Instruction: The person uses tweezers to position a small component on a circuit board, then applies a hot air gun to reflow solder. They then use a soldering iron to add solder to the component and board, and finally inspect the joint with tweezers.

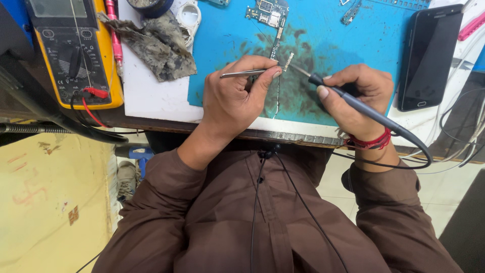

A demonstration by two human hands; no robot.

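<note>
Lying between both hands (298,93): small metal part (288,61)

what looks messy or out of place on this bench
The blue mat carries a dark smeared stain right where the left hand holds tweezers and the right hand holds a soldering iron. A grimy crumpled rag lies beside the yellow multimeter.

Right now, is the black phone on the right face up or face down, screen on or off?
Face up, screen off: the black phone lies flat by the blue mat, its glass dark and blank.
</note>
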